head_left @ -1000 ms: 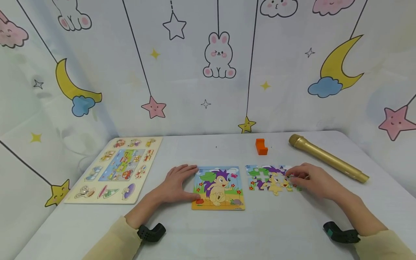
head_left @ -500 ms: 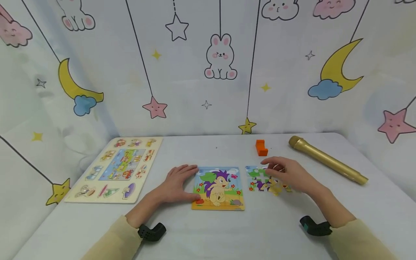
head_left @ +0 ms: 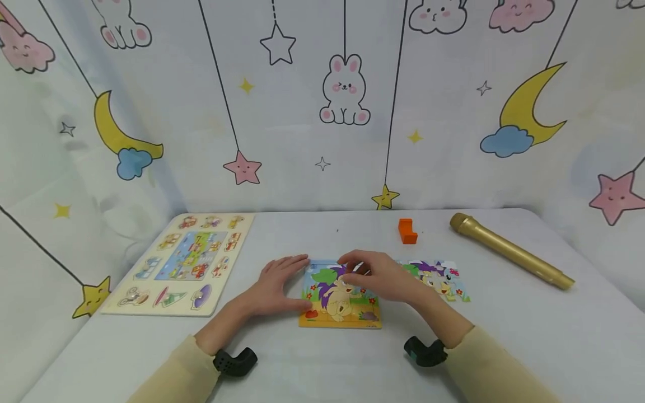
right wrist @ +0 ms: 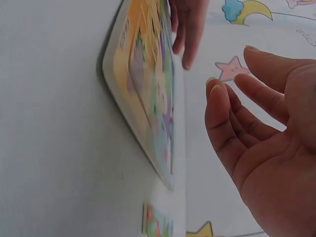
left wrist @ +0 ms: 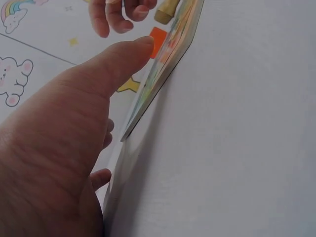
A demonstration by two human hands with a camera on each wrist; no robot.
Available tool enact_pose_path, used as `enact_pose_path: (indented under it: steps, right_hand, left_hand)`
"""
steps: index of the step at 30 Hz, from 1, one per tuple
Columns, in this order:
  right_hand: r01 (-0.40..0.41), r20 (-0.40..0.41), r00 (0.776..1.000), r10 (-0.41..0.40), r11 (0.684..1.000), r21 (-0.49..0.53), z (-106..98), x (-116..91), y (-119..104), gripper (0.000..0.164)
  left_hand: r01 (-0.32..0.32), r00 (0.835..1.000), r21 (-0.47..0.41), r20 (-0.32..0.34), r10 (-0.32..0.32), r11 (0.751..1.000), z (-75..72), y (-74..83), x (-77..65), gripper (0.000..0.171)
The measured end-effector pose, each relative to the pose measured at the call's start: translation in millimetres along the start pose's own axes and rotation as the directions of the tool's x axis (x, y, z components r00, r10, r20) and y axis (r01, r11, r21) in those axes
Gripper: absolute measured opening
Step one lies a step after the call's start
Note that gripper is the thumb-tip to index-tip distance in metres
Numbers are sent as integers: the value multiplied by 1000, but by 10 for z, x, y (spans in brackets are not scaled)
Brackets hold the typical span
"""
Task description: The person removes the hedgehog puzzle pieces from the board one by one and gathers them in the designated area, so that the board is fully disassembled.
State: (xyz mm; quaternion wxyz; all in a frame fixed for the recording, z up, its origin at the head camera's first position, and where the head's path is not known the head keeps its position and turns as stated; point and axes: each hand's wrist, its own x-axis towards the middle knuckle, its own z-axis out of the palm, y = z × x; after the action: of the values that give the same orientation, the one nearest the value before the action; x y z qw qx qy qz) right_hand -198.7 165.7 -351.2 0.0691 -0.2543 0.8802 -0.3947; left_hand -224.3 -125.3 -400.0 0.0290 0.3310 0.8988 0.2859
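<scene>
A small jigsaw board (head_left: 322, 323) with a purple-haired hedgehog picture lies flat on the table in the head view. My left hand (head_left: 274, 288) rests along its left side, fingers spread, the thumb at the board's near left edge. Over the board's right half hovers my right hand (head_left: 380, 274), fingers loosely bent. The right wrist view shows a gap between thumb (right wrist: 269, 66) and fingertips, with nothing visible in it. To the right of the board lies a group of loose jigsaw pieces (head_left: 445, 282) with a similar hedgehog picture. The right hand and forearm hide part of that group.
A larger wooden puzzle board (head_left: 151, 309) with vehicle and toy pictures lies at the left. Behind the loose pieces stands a small orange block (head_left: 408, 232). A gold microphone (head_left: 511, 252) lies at the back right. A patterned cloth (head_left: 292, 123) hangs behind the table.
My right hand has moved left from the loose pieces to above the hedgehog board. My left hand has stayed at the board's left side.
</scene>
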Motion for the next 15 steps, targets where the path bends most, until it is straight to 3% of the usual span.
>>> enact_pose_path:
  steps: [9,15]
  right_hand:
    - [19,51,998,-20,1000,10,230,82,-53,35]
    - [15,102,995,-21,998,56,331,113,-89,35]
  left_hand:
    - [-26,1000,-19,-8,26,999,38,30,-124,90]
    - [-91,996,4,-21,91,996,50,50,-193,90]
